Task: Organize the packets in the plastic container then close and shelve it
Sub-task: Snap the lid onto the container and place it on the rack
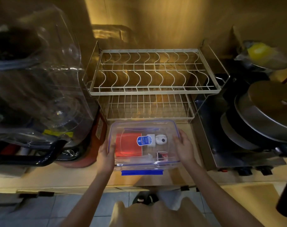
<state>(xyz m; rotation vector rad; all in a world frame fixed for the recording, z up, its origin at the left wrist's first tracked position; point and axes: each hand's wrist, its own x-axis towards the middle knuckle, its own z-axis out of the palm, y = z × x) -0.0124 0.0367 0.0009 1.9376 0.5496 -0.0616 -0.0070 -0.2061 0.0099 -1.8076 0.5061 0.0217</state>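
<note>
Clear glossy plastic on the container with its blue plastic clasp, white coated wire for the dish rack, smooth matt wood-look counter, dull grey metal on the stacked pans.

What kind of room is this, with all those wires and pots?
Most likely a kitchen. A two-tier wire dish rack stands on the counter, stacked pots with lids sit to its right, and both hands hold a clear plastic container in front of the rack.

Clear, blue-trimmed container, orange packet
</note>
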